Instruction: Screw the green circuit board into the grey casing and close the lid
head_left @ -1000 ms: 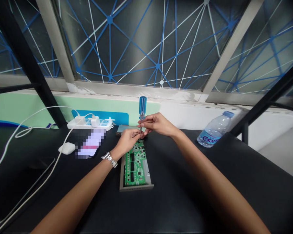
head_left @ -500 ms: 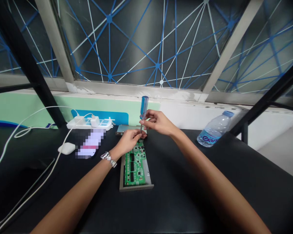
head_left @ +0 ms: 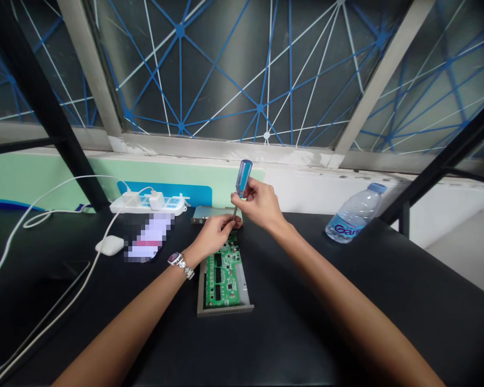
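A screwdriver with a clear and blue handle stands over the far end of a green circuit board, its top leaning to the right. My right hand is closed on the lower part of the handle, thumb on the near side. Low on the metal shaft, the fingers of my left hand are pinched together around it. The tip is hidden behind those fingers. Under my left hand, the board lies in an open grey metal case.
A flat metal piece lies behind my left hand. To the left are a power strip with white cables, a phone and a white earbud case. On the right stands a tilted water bottle near a black frame bar.
The screwdriver's handle has tipped to the right and turned. My right hand has shifted slightly, its fingers now wrapped further around the handle. My left hand stays nearly in place.
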A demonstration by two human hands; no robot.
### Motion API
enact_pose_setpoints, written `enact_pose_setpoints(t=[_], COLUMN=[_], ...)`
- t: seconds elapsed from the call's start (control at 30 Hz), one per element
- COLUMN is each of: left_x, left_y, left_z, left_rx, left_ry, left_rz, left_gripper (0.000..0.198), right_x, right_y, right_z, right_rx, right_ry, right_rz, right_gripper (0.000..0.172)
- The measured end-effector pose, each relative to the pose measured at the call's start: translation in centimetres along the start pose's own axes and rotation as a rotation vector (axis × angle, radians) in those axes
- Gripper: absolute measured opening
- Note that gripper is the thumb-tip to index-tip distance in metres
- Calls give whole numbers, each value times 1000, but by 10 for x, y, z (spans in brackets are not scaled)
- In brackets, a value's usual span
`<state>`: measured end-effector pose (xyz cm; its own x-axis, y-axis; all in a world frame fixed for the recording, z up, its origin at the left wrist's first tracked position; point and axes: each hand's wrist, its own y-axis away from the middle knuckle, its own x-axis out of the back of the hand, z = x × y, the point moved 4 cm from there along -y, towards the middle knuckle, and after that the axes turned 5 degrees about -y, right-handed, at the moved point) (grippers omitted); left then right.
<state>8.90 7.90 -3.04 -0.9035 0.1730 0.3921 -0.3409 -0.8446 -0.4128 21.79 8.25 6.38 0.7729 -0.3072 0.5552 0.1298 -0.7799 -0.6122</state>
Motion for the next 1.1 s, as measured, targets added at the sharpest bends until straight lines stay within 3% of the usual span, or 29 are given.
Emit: enact_pose_setpoints(t=[0.2, 0.47, 0.63, 0.9, 1.1], left_x=[1, 0, -1, 15, 13], left_y=[1, 1, 1, 16, 23], left_z=[3, -8, -8, 4, 0], left_rx=[-8, 35, 24, -48, 6], left_ry=[-43, 49, 41, -614, -702], left_rz=[17, 19, -2, 31, -1], left_gripper=[23, 24, 26, 20, 26], right_x=[3, 9, 6, 4, 1], right_y=[2, -6, -7, -8, -5], right_z=[-6, 1, 4, 10, 10], right_rx=[-40, 85, 146, 148, 135], right_ry=[98, -226, -255, -349, -346], right_rz=[3, -351, -325, -306, -265], right_gripper=[28, 23, 22, 25, 27])
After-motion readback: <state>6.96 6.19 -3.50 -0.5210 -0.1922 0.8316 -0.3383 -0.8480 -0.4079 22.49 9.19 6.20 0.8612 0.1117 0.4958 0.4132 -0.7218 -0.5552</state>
